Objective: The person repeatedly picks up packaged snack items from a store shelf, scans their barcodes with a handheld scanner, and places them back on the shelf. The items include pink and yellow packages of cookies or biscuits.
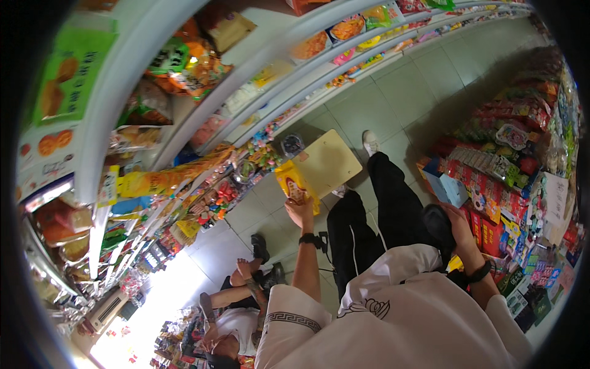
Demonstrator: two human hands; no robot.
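My left hand [300, 213] grips the lower end of a yellow snack bag [289, 181], which bears a red and white print. The bag is over the near edge of a cream-coloured stool or low stand [340, 154] and hides part of it. My right hand [457, 226] is at my right side, around a black rounded object [437, 222] whose kind I cannot tell. Next to that hand are a light-blue open carton [445, 187] and stacked red packets [481, 193].
Shelves with pale rails [258, 50] of packaged snacks curve along the left and top. A jar [292, 144] stands by the stool. Heaped goods [521, 138] line the right side. A seated person [235, 323] is at lower left. Tiled floor [405, 92] runs between.
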